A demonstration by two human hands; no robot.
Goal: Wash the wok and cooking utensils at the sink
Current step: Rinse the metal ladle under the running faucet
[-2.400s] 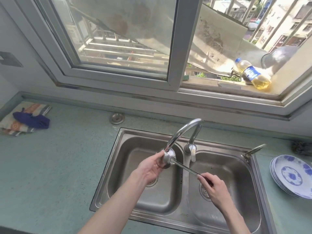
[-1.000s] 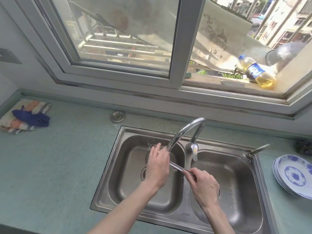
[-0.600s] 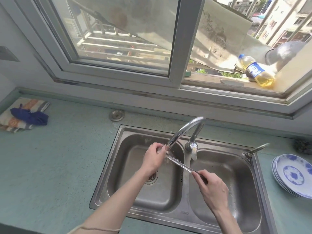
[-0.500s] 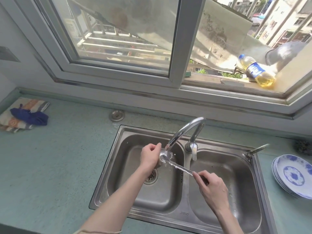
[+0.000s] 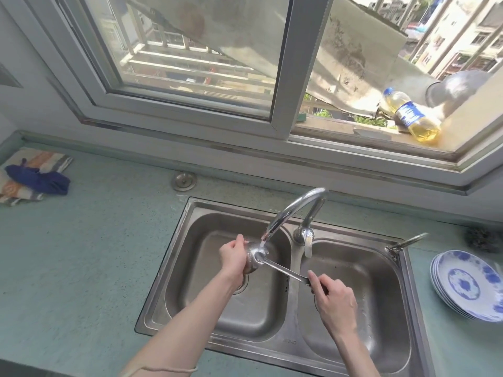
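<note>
one ladle [image 5: 257, 256] — two hands [image 5: 233, 256] gripping it.

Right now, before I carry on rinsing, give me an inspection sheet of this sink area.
Surface: green countertop, double steel sink.
Job's things: ladle under the faucet, over the left basin; water running. No wok seen.
Clutter: stacked blue-white plates right, cloths far left.
Hands: left hand cups the ladle's bowl; right hand grips its handle.
Cables: nothing seen.
Surroundings: open window, oil bottle on the sill.
</note>
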